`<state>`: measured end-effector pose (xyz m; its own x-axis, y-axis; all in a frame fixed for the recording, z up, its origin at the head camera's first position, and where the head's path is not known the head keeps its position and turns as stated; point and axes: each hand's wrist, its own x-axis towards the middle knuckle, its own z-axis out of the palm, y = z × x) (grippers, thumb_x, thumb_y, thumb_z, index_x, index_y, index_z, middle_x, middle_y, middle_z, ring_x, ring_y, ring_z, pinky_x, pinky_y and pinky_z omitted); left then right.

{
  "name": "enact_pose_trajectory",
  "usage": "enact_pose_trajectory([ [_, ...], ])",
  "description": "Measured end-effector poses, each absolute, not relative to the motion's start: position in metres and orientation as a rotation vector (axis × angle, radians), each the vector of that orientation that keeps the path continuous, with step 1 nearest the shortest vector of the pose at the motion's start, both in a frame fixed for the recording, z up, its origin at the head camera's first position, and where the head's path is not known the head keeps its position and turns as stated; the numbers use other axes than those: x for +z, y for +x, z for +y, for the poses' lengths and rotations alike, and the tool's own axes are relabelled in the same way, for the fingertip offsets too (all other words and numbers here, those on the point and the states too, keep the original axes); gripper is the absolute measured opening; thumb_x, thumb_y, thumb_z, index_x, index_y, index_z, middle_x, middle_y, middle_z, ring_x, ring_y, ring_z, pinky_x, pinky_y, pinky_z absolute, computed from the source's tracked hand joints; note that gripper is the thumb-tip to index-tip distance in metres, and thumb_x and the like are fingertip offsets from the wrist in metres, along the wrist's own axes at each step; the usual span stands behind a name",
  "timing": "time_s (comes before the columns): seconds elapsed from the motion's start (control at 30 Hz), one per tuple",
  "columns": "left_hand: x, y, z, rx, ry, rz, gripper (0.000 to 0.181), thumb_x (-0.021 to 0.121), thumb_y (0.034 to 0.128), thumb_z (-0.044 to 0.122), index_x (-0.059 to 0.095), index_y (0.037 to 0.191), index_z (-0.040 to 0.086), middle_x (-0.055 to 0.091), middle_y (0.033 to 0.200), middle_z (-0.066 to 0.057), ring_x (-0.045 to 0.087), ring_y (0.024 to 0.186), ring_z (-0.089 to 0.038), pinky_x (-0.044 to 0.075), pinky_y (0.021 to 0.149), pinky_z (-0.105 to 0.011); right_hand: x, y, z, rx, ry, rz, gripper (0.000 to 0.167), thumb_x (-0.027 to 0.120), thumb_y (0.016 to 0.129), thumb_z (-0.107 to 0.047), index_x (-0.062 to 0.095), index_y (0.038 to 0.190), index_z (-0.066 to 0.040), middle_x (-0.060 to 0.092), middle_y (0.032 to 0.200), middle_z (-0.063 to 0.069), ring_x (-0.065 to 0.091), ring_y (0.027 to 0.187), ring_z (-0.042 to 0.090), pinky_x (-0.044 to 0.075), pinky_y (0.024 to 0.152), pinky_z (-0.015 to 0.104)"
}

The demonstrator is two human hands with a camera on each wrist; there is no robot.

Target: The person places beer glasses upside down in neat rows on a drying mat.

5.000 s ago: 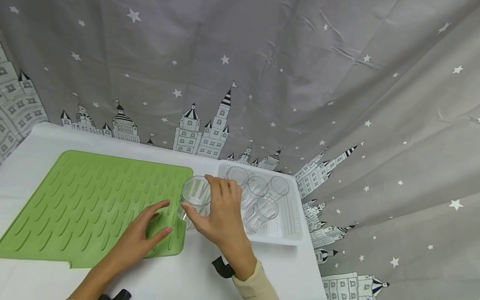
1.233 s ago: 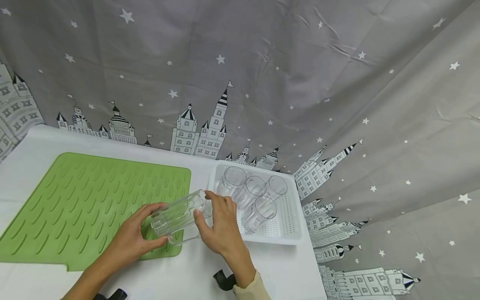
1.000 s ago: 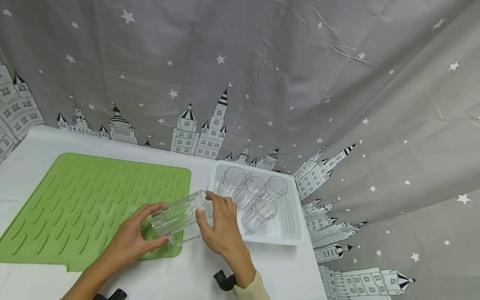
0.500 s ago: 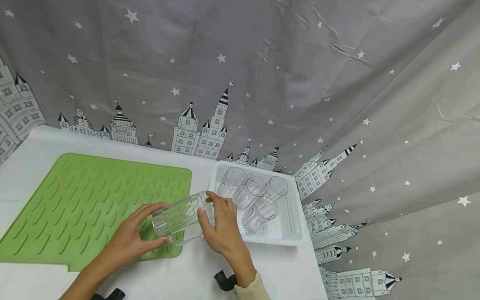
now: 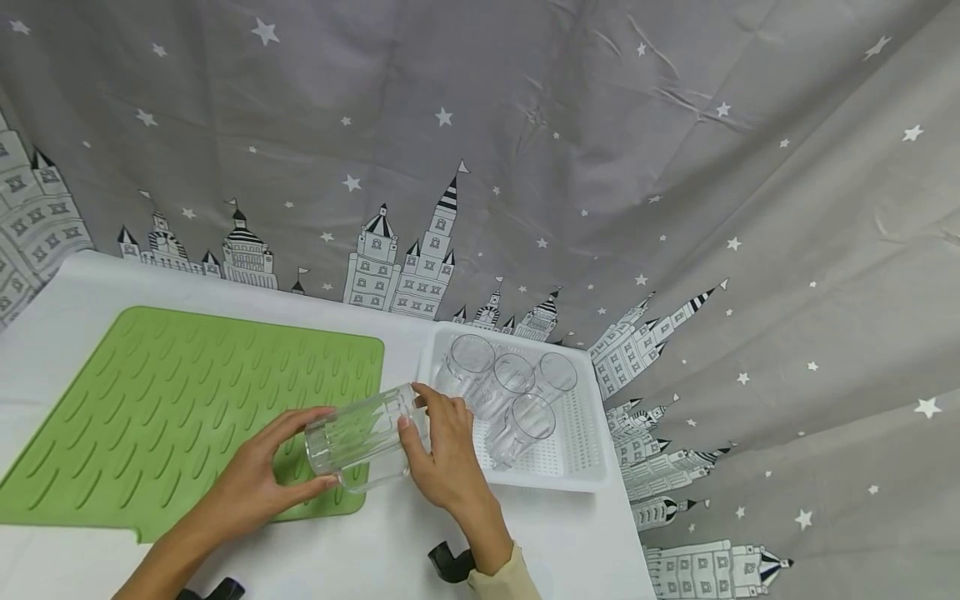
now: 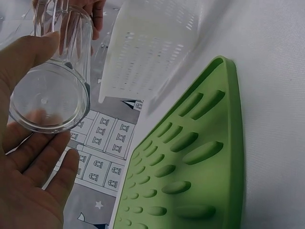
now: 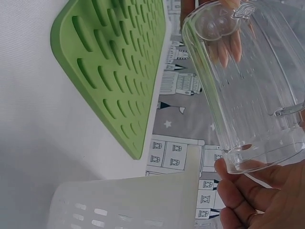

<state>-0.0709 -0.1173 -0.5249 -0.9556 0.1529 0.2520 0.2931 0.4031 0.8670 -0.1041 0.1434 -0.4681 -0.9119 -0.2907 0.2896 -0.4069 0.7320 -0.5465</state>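
head view: left hand (image 5: 258, 475) grips a tilted mug (image 5: 362, 429) by its base, right hand (image 5: 448, 454) by its rim, fingers (image 5: 437, 404) parted to its width, over the right edge of the mat (image 5: 187, 400).

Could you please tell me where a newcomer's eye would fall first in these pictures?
Probably the bright green, flat, rubbery-looking mat, at the head view's left. Next, the clear, glass-like cylindrical mug, held tilted between the person's left hand and right hand near the mat's right edge. Behind them hangs a grey fabric backdrop printed with white stars and castles.
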Motion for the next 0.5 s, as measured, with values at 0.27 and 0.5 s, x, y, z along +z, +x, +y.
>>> enact_pose_trajectory([
  [0.27,-0.5208,-0.0711,-0.1193,-1.618,-0.388,-2.510,0.090,0.101,0.0739,0.030,0.058,0.152,0.033,0.066,0.144,0.000,0.040,0.130,0.022,0.045,0.103,-0.085,-0.4657,-0.1037,0.1421,0.934,0.548,-2.778,0.051,0.046,0.110,-0.038,0.053,0.155,-0.013,0.070,0.130,0.005,0.052,0.111,0.017,0.044,0.099,0.038],
  [0.5,-0.5172,-0.0714,-0.1214,-1.641,-0.372,-2.505,0.089,0.101,0.0750,0.029,0.057,0.152,0.033,0.066,0.145,-0.001,0.041,0.130,0.022,0.044,0.102,-0.086,-0.4660,-0.1042,0.1426,0.954,0.563,-2.777,0.050,0.043,0.113,-0.036,0.052,0.156,-0.011,0.071,0.134,0.008,0.054,0.113,0.020,0.045,0.099,0.039],
])
